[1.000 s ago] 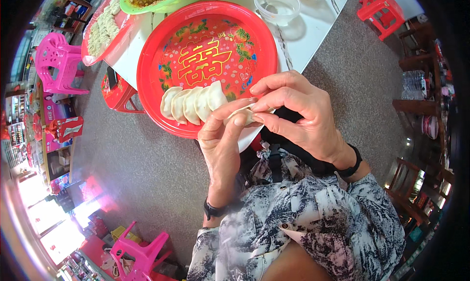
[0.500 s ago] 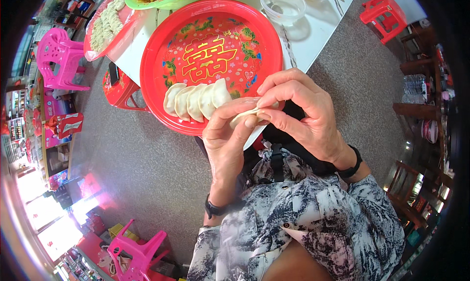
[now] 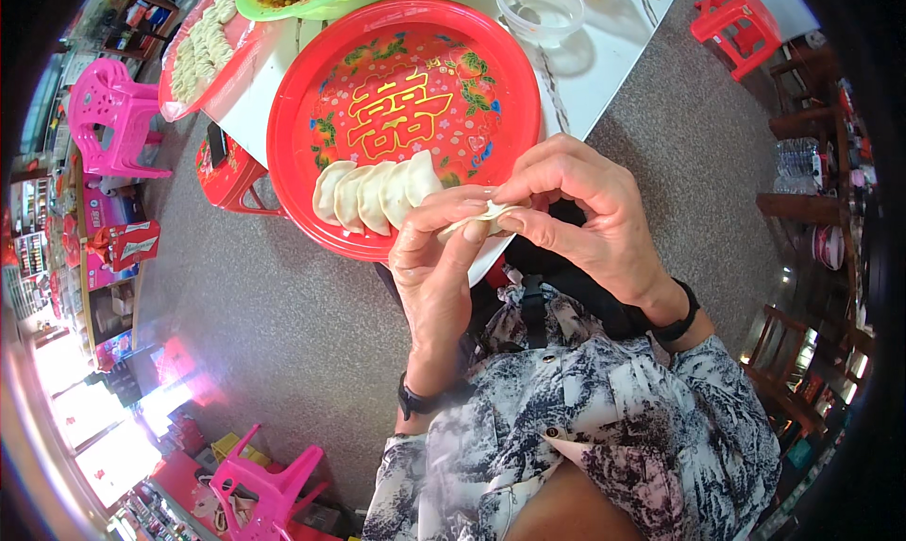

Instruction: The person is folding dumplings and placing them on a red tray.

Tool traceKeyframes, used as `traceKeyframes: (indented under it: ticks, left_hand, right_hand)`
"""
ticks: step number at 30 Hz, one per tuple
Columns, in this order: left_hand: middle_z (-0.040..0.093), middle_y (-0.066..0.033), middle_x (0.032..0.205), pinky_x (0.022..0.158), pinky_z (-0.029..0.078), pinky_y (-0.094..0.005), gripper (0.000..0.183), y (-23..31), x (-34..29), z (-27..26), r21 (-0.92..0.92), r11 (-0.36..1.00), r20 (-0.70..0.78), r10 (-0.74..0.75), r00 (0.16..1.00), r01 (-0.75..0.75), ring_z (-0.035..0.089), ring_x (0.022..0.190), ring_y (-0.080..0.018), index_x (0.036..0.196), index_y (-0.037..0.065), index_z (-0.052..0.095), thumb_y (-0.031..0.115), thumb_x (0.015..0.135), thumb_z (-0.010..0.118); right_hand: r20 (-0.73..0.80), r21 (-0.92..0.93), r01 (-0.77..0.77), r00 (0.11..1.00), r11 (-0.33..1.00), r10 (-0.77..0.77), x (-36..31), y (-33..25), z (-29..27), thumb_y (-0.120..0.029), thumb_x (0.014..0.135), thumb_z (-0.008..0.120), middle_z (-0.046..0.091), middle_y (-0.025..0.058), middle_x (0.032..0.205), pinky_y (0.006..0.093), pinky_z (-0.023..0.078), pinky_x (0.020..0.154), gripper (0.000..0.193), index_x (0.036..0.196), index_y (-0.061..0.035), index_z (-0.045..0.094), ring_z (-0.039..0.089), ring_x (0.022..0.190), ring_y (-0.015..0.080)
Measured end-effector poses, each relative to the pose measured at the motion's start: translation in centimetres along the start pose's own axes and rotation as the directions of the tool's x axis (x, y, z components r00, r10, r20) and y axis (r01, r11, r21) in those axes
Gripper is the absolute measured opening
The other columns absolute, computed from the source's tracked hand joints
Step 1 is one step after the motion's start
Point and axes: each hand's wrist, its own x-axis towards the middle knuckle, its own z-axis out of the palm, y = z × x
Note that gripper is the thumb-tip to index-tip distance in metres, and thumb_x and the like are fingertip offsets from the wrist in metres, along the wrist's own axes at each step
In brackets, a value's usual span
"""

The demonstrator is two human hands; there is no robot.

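Observation:
Between both hands, just off the near right rim of a red round tray (image 3: 311, 88), I hold a pale dumpling (image 3: 483, 218). My left hand (image 3: 436, 244) has thumb and fingers closed on its left part. My right hand (image 3: 585, 216) pinches the edge of its right end between thumb and fingertips. The fingers cover much of the dumpling, so its filling is out of sight. Several finished-looking dumplings (image 3: 376, 197) lean in an overlapping row inside the tray, left of my hands.
A green bowl (image 3: 326, 8) of filling stands at the table's far side, beside a pink tray (image 3: 247, 55) with pale dough pieces (image 3: 203, 50). A clear plastic bowl (image 3: 540, 11) sits on the white table (image 3: 618, 55). A red stool (image 3: 226, 173) stands left of the table.
My fingers have shifted slightly along the dumpling's edge, and more of its folded rim shows. The whole view has moved a little; the dumplings in the row stay put.

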Motion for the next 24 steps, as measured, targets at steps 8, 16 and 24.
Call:
traceKeyframes:
  ticks: [8,16,24]
  left_hand:
    - [0.062,-0.0148,0.11,0.094,0.046,-0.0359,0.018,0.4,0.0,1.0,-0.096,0.994,-0.028,-0.048,0.998,0.045,0.057,0.105,-0.0212,0.104,0.001,0.06,0.0,0.086,0.063]
    - [0.062,-0.0109,0.11,0.095,0.044,-0.0324,0.024,0.2,0.2,0.3,0.12,0.993,0.031,0.019,0.999,-0.023,0.057,0.106,-0.0187,0.108,0.0,0.061,0.0,0.084,0.066]
    - [0.063,-0.0119,0.107,0.095,0.043,-0.0339,0.02,0.0,0.1,0.5,0.18,0.979,-0.002,0.099,0.995,-0.097,0.056,0.106,-0.0211,0.105,-0.001,0.062,-0.002,0.085,0.064]
  right_hand:
    - [-0.049,-0.012,0.046,0.998,0.999,-0.046,-0.2,0.2,0.1,0.0,0.081,0.069,0.061,0.0054,0.09,0.0239,0.049,0.065,0.013,0.093,-0.0016,0.066,0.061,0.075,0.0118]
    - [0.001,-0.05,0.062,0.998,0.997,-0.062,-0.2,-0.2,-0.1,0.005,0.081,0.065,0.06,0.0067,0.093,0.0245,0.051,0.067,0.014,0.094,-0.0008,0.064,0.062,0.078,0.012]
    - [-0.018,0.007,0.073,0.997,0.997,-0.072,-0.4,0.5,0.1,0.002,0.081,0.067,0.061,0.0071,0.095,0.0239,0.052,0.069,0.016,0.097,-0.0006,0.065,0.062,0.08,0.0119]
